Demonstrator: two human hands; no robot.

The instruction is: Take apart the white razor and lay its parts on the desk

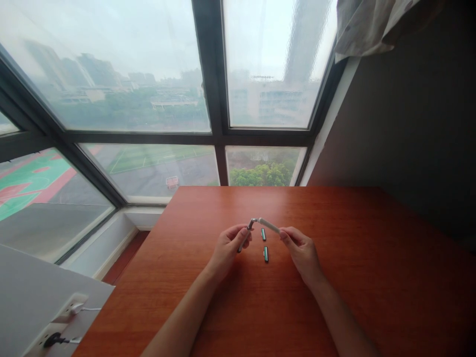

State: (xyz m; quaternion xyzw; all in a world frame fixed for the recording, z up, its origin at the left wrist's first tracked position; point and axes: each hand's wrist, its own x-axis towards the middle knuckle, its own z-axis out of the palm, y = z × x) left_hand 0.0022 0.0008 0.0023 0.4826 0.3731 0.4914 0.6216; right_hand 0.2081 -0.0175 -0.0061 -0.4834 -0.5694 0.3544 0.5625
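My left hand (pixel 228 246) is closed around a slim grey razor handle (pixel 247 233), held just above the reddish wooden table (pixel 282 297). My right hand (pixel 302 249) pinches a pale, flat cartridge piece (pixel 268 225) whose far end meets the top of the handle. Together the two parts form an angled shape between my hands. Two small dark green razor cartridges lie on the table between my hands, one (pixel 263 234) farther and one (pixel 266 254) nearer.
A large window (pixel 208 99) with dark frames rises behind the table's far edge. A dark wall (pixel 409 124) stands on the right. At lower left a white surface holds a power socket (pixel 63 322) with plugged cables. Cloth (pixel 372 25) hangs at top right.
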